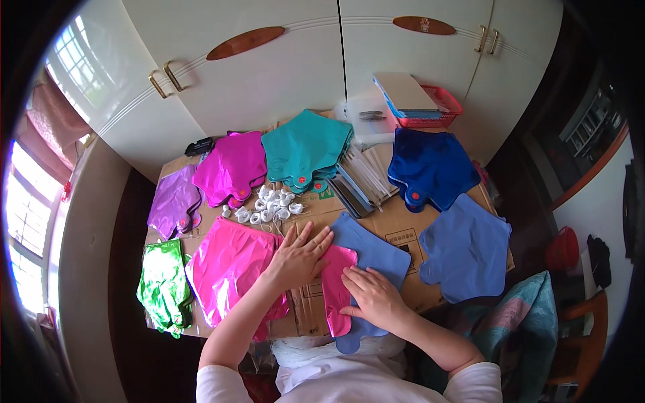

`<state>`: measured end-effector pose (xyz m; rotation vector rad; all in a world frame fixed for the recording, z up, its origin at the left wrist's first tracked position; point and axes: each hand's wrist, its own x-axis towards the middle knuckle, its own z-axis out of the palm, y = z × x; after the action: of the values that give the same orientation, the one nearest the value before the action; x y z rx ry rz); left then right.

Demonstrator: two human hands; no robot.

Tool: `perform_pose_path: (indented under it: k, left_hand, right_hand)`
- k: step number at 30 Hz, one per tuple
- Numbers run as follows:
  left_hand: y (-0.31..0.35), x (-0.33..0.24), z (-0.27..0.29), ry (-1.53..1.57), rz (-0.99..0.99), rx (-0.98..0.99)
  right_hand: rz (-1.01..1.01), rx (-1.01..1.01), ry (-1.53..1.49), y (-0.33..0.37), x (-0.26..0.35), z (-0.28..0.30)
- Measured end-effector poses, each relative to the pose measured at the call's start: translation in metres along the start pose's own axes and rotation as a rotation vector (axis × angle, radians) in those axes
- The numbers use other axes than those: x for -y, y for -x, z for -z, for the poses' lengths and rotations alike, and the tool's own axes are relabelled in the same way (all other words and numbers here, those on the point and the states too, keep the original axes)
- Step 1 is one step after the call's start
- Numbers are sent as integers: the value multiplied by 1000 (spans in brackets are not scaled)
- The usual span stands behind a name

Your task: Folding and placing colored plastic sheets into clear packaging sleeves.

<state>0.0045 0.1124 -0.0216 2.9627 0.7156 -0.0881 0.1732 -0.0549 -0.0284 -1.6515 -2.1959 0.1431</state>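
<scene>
In front of me on the cardboard-covered table, a folded pink foil balloon forms a narrow strip. It lies on a flat blue-grey foil balloon, whose rounded tab hangs near the table's front edge. My left hand rests flat at the strip's upper left, fingers stretched out. My right hand lies on its right edge and the blue-grey foil, fingers apart. A pile of shiny pink star-shaped foil balloons sits under and beside my left forearm. To the right lies another blue-grey foil balloon.
Green, purple, magenta, teal and dark blue foil piles ring the table. White ribbon coils, flat packets and a red basket stand farther back, before white cabinets.
</scene>
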Motion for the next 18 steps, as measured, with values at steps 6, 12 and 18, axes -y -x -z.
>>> perform_pose_path:
  k: [6,12,18]
  left_hand:
    - [-10,8,-2,-148,-95,-100]
    - [25,-28,4,41,-318,-84]
    - [33,-43,12,-52,-288,57]
  right_hand:
    - [14,55,14,3,0,2]
    - [16,42,5,5,-2,-3]
    - [51,-30,-73,6,-9,-8]
